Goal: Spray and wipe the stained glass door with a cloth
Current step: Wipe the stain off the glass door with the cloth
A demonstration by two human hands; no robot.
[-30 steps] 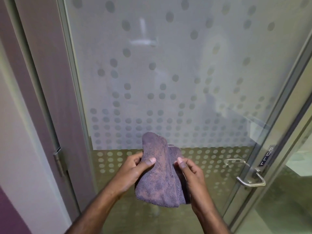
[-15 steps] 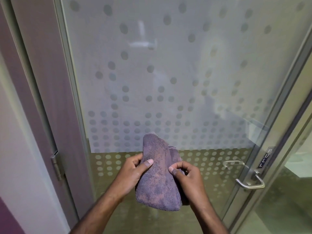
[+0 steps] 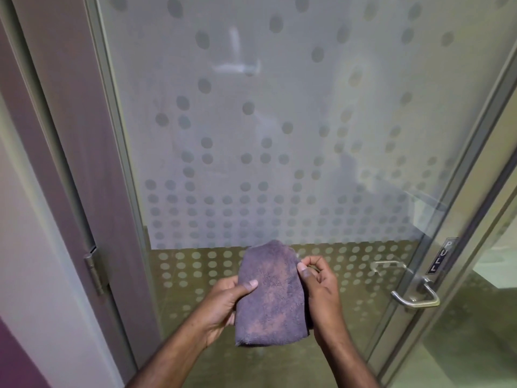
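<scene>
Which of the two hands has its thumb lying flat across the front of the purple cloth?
The left hand: its thumb lies across the cloth front. The right hand only pinches the cloth's right edge.

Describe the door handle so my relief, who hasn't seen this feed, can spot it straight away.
Start at the frosted, dotted glass door and follow its right metal frame down to the clear lower band. The door handle is there, right of the right hand holding the cloth: a silver lever just below a small vertical PULL label.
</scene>
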